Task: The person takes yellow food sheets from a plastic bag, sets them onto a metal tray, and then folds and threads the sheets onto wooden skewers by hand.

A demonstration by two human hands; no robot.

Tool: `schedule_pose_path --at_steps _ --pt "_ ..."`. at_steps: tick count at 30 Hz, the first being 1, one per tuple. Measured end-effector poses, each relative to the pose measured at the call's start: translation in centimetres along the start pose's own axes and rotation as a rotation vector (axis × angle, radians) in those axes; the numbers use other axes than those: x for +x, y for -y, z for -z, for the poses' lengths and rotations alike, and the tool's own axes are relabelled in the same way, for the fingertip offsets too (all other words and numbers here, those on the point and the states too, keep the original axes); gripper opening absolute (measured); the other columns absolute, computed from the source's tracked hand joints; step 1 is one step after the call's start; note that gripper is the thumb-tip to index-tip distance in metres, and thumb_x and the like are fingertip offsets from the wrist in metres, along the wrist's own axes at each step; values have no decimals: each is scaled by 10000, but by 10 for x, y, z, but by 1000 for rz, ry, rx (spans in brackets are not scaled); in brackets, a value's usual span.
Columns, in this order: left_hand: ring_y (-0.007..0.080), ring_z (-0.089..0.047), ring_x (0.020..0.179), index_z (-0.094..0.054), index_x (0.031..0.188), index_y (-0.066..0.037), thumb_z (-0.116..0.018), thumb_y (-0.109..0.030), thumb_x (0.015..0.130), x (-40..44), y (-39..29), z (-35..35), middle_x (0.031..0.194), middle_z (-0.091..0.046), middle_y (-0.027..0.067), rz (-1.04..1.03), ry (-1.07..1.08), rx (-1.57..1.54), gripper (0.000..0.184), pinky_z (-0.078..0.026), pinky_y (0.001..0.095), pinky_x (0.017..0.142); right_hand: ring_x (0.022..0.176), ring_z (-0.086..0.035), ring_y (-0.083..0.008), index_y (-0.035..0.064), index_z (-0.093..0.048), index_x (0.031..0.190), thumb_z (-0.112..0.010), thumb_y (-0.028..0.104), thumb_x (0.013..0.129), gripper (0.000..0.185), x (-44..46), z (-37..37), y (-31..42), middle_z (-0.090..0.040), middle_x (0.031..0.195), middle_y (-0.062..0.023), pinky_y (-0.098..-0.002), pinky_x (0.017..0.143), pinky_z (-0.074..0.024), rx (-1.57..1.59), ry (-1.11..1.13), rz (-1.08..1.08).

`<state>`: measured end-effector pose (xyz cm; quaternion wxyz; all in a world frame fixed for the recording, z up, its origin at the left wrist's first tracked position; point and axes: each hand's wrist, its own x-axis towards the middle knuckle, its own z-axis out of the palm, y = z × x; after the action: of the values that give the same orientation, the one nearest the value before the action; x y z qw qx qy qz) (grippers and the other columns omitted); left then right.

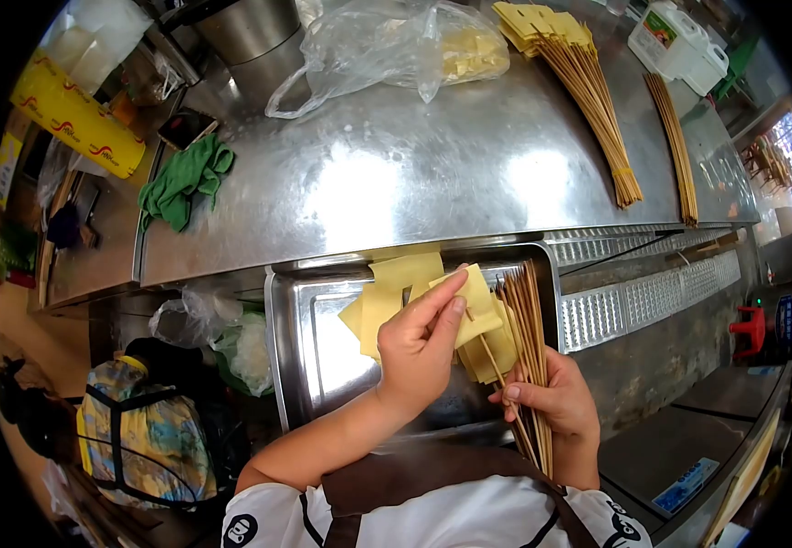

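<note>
My left hand (422, 336) pinches a folded yellow sheet (476, 306) between thumb and fingers, over a steel tray. A thin skewer runs from that sheet down to my right hand (556, 400), which is closed around a bundle of wooden skewers (528, 333). More yellow pieces (490, 354) hang on skewers just below the pinched sheet. Flat yellow sheets (405, 274) lie in the steel tray (274, 352), partly hidden by my left hand.
On the steel table (259, 210) are a green cloth (181, 183), a plastic bag (369, 50), a bundle of filled skewers (588, 87), bare skewers (673, 146) and white jugs (675, 46). A patterned bag (154, 434) stands at lower left.
</note>
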<state>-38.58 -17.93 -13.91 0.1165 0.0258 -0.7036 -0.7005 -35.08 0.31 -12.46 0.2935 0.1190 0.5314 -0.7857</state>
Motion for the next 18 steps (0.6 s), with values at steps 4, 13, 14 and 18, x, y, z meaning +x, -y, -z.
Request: schedule_pose_path --at_steps 4,13,14,18 --pt "-1 -404 626 -591 1193 -8 -575 -51 905 0 -6 1 718 -529 -62 250 42 -162 292 -352 168 532 584 -623 -162 3 -502 940 -650 -10 799 204 0 2 -3 -604 763 -81 -345 750 -533 15 -10 10" --pt "58 -555 802 -352 1364 29 -569 -39 903 -16 -8 1 887 -619 43 428 176 -365 514 -445 189 698 587 -627 -169 -17 -507 981 -654 -22 787 243 0 3 -5 -599 766 -71 -330 713 -540 57 -19 34" --pt "58 -555 802 -352 1364 29 -569 -39 903 -16 -9 2 887 -619 43 428 179 -364 514 -445 189 698 587 -627 -169 -17 -507 981 -654 -22 787 243 0 3 -5 -599 766 -71 -330 713 -540 59 -22 35" --pt "174 -559 1052 -134 1430 -11 -534 55 877 -19 -16 3 1113 -582 156 437 234 -527 686 -469 264 855 587 -626 -170 -27 -507 1006 -653 -28 786 264 0 4 -4 -600 772 -74 -307 670 -543 59 -46 28"
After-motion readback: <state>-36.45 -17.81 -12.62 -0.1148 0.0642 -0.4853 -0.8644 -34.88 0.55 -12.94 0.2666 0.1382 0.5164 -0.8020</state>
